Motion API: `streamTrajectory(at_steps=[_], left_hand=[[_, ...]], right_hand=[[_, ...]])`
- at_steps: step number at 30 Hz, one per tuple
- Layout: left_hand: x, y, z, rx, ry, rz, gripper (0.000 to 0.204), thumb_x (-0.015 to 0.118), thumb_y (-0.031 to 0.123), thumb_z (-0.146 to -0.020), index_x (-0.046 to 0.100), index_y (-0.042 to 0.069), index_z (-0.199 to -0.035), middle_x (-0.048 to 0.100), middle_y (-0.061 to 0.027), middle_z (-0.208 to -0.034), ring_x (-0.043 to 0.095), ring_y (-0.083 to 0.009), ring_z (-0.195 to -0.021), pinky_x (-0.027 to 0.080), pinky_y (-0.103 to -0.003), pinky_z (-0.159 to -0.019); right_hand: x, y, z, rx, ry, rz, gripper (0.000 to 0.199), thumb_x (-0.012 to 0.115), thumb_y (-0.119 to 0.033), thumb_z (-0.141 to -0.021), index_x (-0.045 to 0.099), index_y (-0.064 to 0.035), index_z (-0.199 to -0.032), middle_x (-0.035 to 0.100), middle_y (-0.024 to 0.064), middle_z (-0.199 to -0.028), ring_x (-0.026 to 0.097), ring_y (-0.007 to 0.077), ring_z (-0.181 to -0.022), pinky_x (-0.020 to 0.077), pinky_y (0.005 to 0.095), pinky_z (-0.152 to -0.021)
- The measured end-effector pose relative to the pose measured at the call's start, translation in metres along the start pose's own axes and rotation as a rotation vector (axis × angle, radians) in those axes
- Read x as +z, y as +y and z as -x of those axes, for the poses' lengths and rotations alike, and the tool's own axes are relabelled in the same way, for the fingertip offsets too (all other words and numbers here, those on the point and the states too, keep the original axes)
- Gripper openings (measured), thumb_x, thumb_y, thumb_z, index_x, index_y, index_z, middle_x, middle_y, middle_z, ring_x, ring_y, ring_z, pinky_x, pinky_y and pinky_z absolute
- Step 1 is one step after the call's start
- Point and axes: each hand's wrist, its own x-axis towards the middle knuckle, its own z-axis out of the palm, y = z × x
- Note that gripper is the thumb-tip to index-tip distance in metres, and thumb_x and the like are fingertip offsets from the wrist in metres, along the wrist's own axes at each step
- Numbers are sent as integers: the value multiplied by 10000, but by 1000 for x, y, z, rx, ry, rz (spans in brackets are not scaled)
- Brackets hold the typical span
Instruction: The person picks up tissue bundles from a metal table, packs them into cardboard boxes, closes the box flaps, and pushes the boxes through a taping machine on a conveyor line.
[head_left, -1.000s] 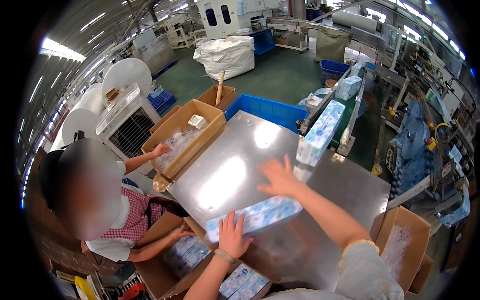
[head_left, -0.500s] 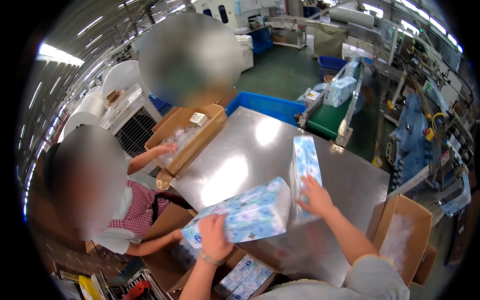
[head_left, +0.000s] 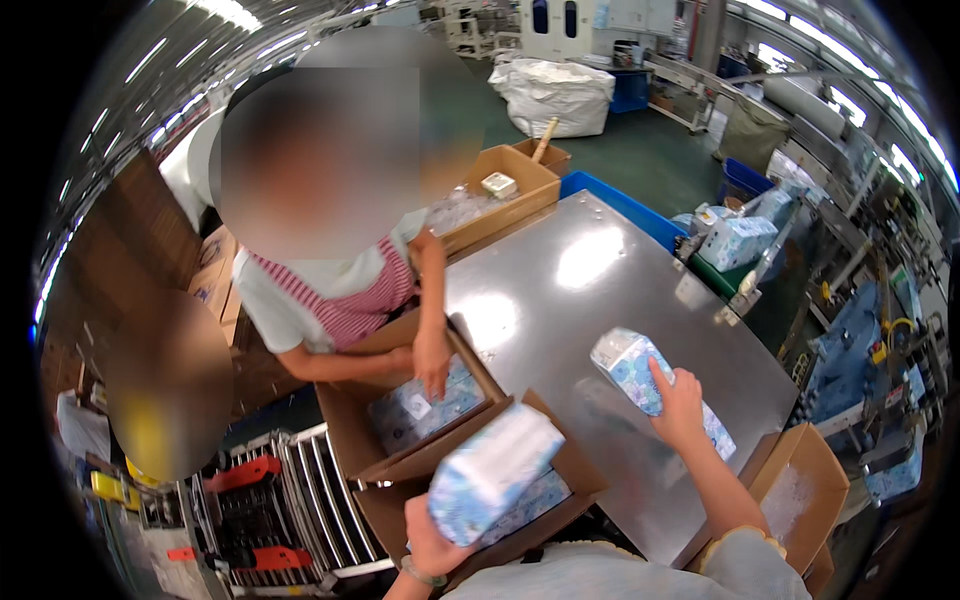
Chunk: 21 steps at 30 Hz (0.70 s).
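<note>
My left hand (head_left: pixel 437 540) grips one end of a blue floral tissue pack (head_left: pixel 475 495), tilted above an open carton (head_left: pixel 385 515) near me. More blue tissue packs (head_left: pixel 535 505) lie inside that carton, partly hidden by the held pack. Over the steel table (head_left: pixel 540 345), my right hand (head_left: pixel 680 405) is closed round a second tissue pack (head_left: pixel 625 360), whose near end shows past my wrist. To the left, a co-worker in a red-checked apron (head_left: pixel 365 300) has both hands at another open carton (head_left: pixel 345 420) holding similar packs (head_left: pixel 450 395).
A long carton (head_left: pixel 545 190) of clear plastic and a blue crate (head_left: pixel 620 205) line the table's far side. Beyond the far right corner, a tissue pack (head_left: pixel 738 242) sits on a green-belted conveyor (head_left: pixel 715 277). Another carton (head_left: pixel 835 480) stands right; a roller conveyor (head_left: pixel 335 485) runs left.
My view has swung left. The left-hand pack has turned end-up over the near carton; the right-hand pack has tilted. The co-worker's far hand has come from the plastic-filled carton to the packs.
</note>
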Motion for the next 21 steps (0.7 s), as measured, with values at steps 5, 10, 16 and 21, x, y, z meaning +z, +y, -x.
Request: streamTrajectory(at_steps=[5,10,16,21], left_hand=[[63,-60,45,-3,-471,-305,725,823,358,-675,565,42,-1274,603,-209,-1119,574,-394,-1092,479,-478,-921],[95,-105,53,-287,-930,-206,827,738,513,-808,443,87,-1454,490,-229,-1377,441,-409,-1324,373,-493,-1110],[123,-159,78,-340,-966,-154,871,614,653,-880,400,85,-1504,459,-271,-1496,448,-428,-1371,346,-492,-1151],[110,-155,64,-440,-944,-207,867,599,652,-896,430,33,-1480,609,-293,-1319,599,-434,-1212,473,-471,-1030]], right_hand=[[-78,-107,-33,-389,422,-361,1059,832,-102,-682,295,-249,-1582,529,165,-1133,530,379,-994,427,479,-874],[-107,-220,-20,-849,104,-913,766,823,-135,-683,551,-382,-1355,558,121,-1102,556,347,-995,449,438,-823],[95,-269,-1,-1169,-417,-430,775,579,-8,-840,487,-439,-1477,534,105,-1042,567,294,-1012,455,433,-907],[221,-307,29,-1140,-298,-398,782,501,-58,-904,339,-461,-1555,584,86,-1067,589,271,-1024,451,414,-942]])
